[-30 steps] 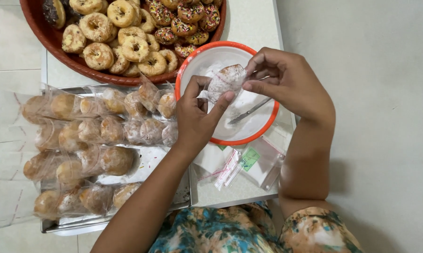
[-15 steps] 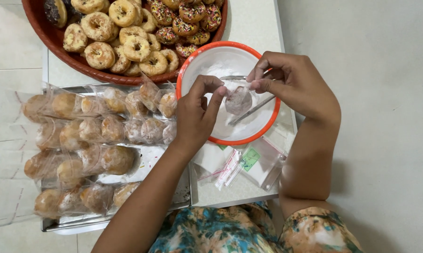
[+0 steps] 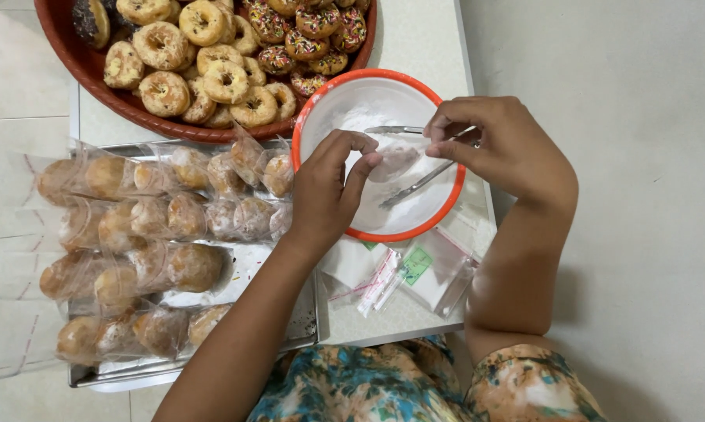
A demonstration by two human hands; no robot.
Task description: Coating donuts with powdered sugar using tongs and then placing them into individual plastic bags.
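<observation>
Right now both hands meet over the white bowl [image 3: 321,117]: the left hand [image 3: 329,191] and right hand [image 3: 497,144] each pinch an end of a small clear bag [image 3: 393,160], stretched sideways between them above the tongs [image 3: 423,181].

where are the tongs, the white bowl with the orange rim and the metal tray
tongs [image 3: 423,181], head view, on the shaft lying in the bowl
white bowl with the orange rim [image 3: 415,229], head view, on its near rim
metal tray [image 3: 305,312], head view, on bare metal near its right edge
</observation>
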